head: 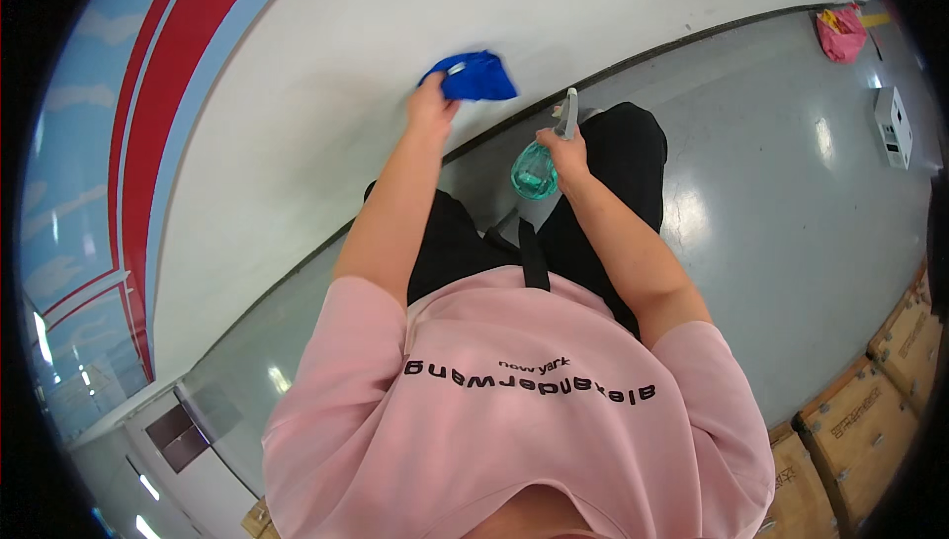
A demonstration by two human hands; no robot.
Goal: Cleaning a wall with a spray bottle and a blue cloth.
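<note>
My left hand (432, 105) grips the near left edge of a folded blue cloth (478, 78), held against or just off the lower part of a white wall (334, 42); whether it touches cannot be told. A small white tag shows on the cloth. To the right, between my knees, my right hand (567, 154) is closed around the neck of a spray bottle (534, 172) with a translucent green body and a grey-white trigger head. The bottle's nozzle points towards the foot of the wall. Part of its neck is hidden by my fingers.
A dark baseboard (630, 61) runs between wall and glossy grey floor (778, 168). A pink bag (842, 39) with something yellow inside and a white box-like device (893, 128) rest on the floor at right. Several wooden crates (856, 420) stand at lower right. A door (178, 465) shows at lower left.
</note>
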